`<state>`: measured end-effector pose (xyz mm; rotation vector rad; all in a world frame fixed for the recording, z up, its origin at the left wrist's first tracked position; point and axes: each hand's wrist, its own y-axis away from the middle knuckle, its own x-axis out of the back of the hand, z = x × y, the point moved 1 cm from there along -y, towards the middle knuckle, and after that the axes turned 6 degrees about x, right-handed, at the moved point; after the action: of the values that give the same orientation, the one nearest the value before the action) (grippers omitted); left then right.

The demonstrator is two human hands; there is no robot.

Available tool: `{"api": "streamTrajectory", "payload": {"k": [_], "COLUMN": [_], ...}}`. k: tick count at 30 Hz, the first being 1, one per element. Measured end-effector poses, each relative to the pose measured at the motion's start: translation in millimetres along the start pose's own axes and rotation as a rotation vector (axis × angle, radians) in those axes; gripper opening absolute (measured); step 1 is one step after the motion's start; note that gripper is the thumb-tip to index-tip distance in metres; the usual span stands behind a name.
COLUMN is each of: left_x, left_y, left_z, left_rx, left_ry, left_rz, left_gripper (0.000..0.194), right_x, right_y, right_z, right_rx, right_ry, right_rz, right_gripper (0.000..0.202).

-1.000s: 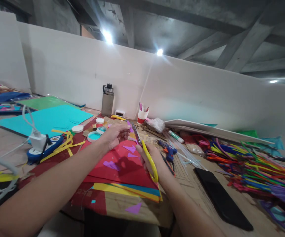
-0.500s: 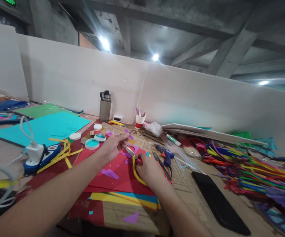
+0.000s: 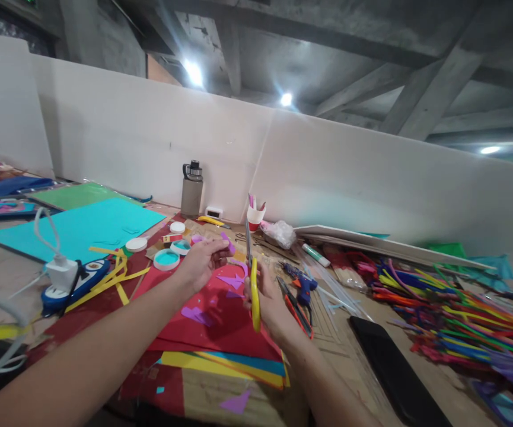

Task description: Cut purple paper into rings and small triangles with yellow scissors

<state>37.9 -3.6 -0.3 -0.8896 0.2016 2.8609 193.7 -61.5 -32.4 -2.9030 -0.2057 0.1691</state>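
Observation:
Between the fingertips of my left hand (image 3: 203, 264) is a small purple paper piece (image 3: 228, 242). My right hand (image 3: 265, 295) is closed on yellow-handled scissors (image 3: 255, 296), whose blades point up and away, a little right of the purple piece and apart from it. Below both hands lies red paper (image 3: 220, 332), with purple scraps (image 3: 197, 315) scattered over it. Yellow and blue sheets (image 3: 220, 363) stick out from under its near edge. Another purple scrap (image 3: 236, 402) rests nearer to me.
Round white-rimmed tubs (image 3: 166, 259), a bottle (image 3: 191, 188) and a paper cup (image 3: 255, 216) stand beyond. Pliers (image 3: 295, 305), a blue glue gun (image 3: 304, 287), a black phone (image 3: 398, 370) and colourful pipe cleaners (image 3: 465, 320) lie rightward. Cyan paper (image 3: 82, 228) and a power plug (image 3: 61, 271) are leftward.
The scissors have swung away from the purple piece, from pointing left at my left hand to pointing upward. My right hand has turned with them. The left hand still pinches the piece.

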Motion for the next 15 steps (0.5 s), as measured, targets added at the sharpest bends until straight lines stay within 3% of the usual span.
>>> {"api": "streamTrajectory", "payload": {"k": [9,15], "left_x": [-0.3,-1.5], "left_y": [-1.7,-0.1], "left_z": [6.0,3.0], "left_rx": [-0.012,-0.033], "left_ry": [0.041,0.029], "left_rz": [0.034,0.016], "left_gripper": [0.009,0.008], "right_x": [-4.0,-6.7], "right_y": [8.3,15.1], "right_z": [-3.7,-24.6], "right_rx": [-0.102,0.034], "right_ry": [0.090,0.383], "right_rz": [-0.062,-0.067], "right_gripper": [0.052,0.059]}}
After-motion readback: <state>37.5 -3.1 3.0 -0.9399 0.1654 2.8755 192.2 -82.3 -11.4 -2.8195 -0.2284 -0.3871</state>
